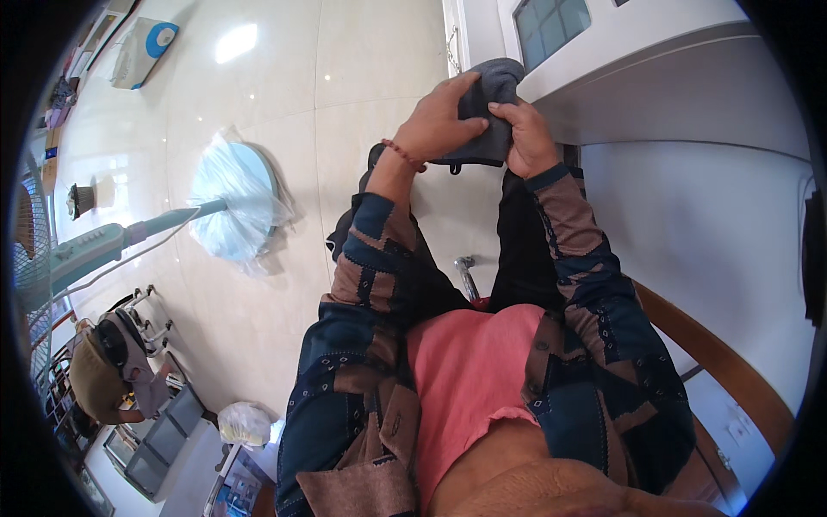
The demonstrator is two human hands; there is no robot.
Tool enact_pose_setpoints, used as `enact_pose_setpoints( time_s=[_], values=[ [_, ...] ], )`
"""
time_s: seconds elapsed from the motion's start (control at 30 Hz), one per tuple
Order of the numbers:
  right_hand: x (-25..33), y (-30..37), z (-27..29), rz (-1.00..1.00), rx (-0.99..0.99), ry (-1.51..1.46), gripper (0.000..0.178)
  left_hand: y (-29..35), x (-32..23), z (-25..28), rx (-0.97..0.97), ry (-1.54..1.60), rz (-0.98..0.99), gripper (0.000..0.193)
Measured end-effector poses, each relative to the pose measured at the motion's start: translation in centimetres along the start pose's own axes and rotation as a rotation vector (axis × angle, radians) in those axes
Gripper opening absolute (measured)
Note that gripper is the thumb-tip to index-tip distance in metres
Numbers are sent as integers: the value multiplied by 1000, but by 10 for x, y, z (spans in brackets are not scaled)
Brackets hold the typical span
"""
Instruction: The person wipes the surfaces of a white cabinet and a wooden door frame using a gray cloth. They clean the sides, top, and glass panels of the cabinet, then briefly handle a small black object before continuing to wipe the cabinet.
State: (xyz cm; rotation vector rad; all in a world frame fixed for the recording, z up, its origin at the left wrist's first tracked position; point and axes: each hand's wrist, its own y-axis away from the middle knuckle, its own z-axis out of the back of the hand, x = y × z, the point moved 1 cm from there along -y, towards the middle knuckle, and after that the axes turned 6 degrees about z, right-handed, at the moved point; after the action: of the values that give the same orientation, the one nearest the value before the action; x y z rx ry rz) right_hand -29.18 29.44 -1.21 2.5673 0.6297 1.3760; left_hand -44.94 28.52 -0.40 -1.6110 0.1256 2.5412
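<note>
A dark grey cloth (498,84), folded and with a small dark loop at its lower edge, is held out in front of me above my knees. My left hand (438,122), with a beaded bracelet at the wrist, grips its left side, thumb lying across the fabric. On the other side my right hand (529,138) pinches the cloth with the thumb on top. The fingers behind the fabric are partly hidden. Both forearms are in patterned blue and brown sleeves.
A white cabinet (637,60) with a grey-paned panel stands close on the right. At the left is a light-blue pedestal fan (103,250), its round base (250,194) wrapped in clear plastic. Farther left, a person (103,370) is beside a grey cart (155,444). A metal faucet-like piece (466,274) shows between my legs.
</note>
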Motion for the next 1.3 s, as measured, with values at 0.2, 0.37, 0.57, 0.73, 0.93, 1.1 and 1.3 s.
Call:
enact_pose_setpoints(
  time_s=[0.2,0.37,0.57,0.73,0.93,1.1,1.3],
  values=[
    [-7,-13,7,-45,-28,-42,23,-8,5,-14,39,-89,66,61],
    [-7,-7,10,-6,-266,307,22,-38,17,-28,-164,-346,233,49],
    [-18,1,43,130,47,1318,29,-55,30,-72,12,-560,226,43],
    [-8,7,34,-31,266,1631,33,-92,42,-85,-169,-740,217,36],
    [-13,13,31,-106,360,1574,33,-155,60,-76,-320,-791,168,33],
    [-16,19,30,-84,419,1541,29,-194,82,-74,-407,-647,182,36],
    [-23,28,28,-24,462,1596,33,-192,81,-68,-281,-523,146,45]
  ],
)
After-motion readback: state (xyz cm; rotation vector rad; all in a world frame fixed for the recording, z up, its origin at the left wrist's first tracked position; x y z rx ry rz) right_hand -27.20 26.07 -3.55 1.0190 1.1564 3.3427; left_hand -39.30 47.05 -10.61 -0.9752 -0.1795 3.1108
